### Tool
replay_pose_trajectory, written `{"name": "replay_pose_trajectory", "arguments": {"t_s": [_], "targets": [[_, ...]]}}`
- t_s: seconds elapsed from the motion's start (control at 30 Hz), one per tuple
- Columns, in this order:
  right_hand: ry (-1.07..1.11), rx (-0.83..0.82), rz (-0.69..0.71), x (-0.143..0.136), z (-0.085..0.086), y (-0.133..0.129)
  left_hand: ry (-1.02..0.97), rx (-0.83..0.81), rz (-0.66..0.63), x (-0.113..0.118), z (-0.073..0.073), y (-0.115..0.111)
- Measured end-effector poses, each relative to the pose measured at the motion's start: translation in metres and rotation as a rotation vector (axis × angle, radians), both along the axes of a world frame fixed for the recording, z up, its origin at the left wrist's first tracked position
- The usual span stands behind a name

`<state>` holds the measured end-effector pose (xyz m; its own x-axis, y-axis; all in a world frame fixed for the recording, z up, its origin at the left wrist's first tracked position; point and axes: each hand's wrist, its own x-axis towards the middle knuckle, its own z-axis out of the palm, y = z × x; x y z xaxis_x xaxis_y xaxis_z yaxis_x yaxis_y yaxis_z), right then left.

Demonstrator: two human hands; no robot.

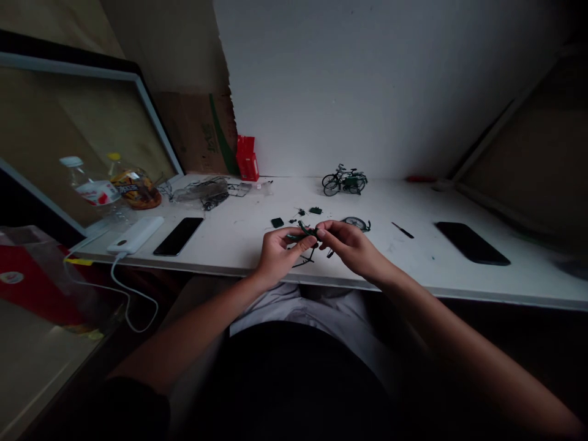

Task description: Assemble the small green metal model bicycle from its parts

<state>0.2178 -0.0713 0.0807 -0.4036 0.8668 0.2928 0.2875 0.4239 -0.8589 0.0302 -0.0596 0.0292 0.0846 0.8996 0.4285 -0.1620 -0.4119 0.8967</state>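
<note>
Near the front edge of the white table, my left hand (281, 250) pinches a small dark green part (303, 230), which looks like a piece of a model bicycle frame. The fingertips of my right hand (350, 244) close on the same part from the right. A thin black frame piece (304, 261) shows just below the fingers. Beyond my hands lie a dark square piece (277, 222), a green piece (315, 210) and tiny black bits (301, 212). A small spoked wheel (356, 223) lies behind my right hand.
Assembled model bicycles (343, 181) stand at the back. A small screwdriver (403, 230) and a black phone-like slab (472, 243) lie right. Leftward are another phone (179, 236), a white power bank (136, 235), bottles (135, 187), plastic packaging (202, 192) and a red box (247, 158).
</note>
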Motion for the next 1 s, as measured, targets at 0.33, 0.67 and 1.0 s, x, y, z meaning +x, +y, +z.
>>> {"name": "replay_pose_trajectory", "arguments": {"t_s": [0.33, 0.67, 1.0], "targets": [[0.000, 0.062, 0.006, 0.002, -0.007, 0.004, 0.000, 0.014, -0.005, -0.001, 0.000, -0.001], [0.062, 0.023, -0.009, -0.001, -0.008, 0.003, -0.002, 0.008, 0.009, 0.000, 0.001, -0.001], [0.162, -0.102, -0.040, 0.001, -0.013, 0.008, 0.007, 0.011, 0.011, -0.001, -0.001, 0.001]]}}
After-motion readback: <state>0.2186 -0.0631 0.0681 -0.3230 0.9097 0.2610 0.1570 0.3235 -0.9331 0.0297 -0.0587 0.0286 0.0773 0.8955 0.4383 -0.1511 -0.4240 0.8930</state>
